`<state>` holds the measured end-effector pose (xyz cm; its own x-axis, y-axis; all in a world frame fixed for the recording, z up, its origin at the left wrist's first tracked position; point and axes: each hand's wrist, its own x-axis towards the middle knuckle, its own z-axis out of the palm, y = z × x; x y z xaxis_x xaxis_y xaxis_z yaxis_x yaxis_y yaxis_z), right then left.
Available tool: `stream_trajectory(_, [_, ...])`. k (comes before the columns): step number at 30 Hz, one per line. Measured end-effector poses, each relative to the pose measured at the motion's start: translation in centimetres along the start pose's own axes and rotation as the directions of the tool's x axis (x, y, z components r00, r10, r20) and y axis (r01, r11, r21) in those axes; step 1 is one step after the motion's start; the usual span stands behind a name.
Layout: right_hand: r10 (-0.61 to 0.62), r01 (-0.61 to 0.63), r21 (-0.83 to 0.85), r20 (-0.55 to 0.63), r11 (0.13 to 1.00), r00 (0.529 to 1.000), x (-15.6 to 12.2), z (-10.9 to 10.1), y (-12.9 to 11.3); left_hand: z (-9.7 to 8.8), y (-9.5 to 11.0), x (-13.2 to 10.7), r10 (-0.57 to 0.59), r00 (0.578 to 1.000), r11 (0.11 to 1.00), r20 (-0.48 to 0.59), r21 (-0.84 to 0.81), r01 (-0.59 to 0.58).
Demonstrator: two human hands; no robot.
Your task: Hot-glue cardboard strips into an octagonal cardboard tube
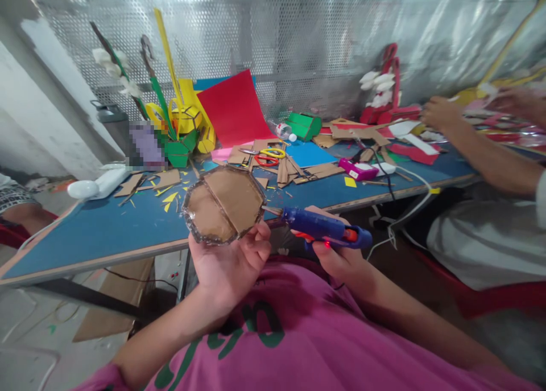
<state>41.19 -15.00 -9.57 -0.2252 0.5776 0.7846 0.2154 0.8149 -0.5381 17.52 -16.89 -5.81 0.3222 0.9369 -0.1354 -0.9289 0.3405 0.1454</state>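
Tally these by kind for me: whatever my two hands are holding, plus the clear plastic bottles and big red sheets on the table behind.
Octagon, in your left hand: 1
Glue gun, in your right hand: 1
Clear bottle: 1
Red sheet: 1
Total: 4

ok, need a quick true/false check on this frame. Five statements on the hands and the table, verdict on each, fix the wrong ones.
1. The right hand holds a blue glue gun. True.
2. The left hand is empty. False: it holds up a many-sided cardboard piece.
3. The glue gun's nozzle points toward the cardboard piece. True.
4. The plastic bottle stands upright. False: it lies on its side.
5. The magenta box is left of the red sheet in the picture. False: it is to the right.
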Motion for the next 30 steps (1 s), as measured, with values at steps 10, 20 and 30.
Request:
stream_trajectory(10, [0.114, -0.112, 0.022, -0.274, 0.993, 0.955, -0.7, -0.2, 2.0, -0.8, 0.2, 0.1, -0.034, 0.999, 0.999, 0.030, 0.011, 0.034])
stream_trajectory(20, [0.332, -0.245, 0.308, -0.275, 0.919, 0.902, 2.2, -0.8, 1.3, -4.1, 0.0, 1.2, 0.174, 0.971, 0.895, 0.164, 0.386, -0.226])
stream_trajectory(30, [0.077, -0.099, -0.099, -0.207, 0.990, 0.975, 3.8, -2.1, -2.2, -5.6, 0.1, 1.7, 0.398, 0.888, 0.725, 0.230, 0.514, -0.458])
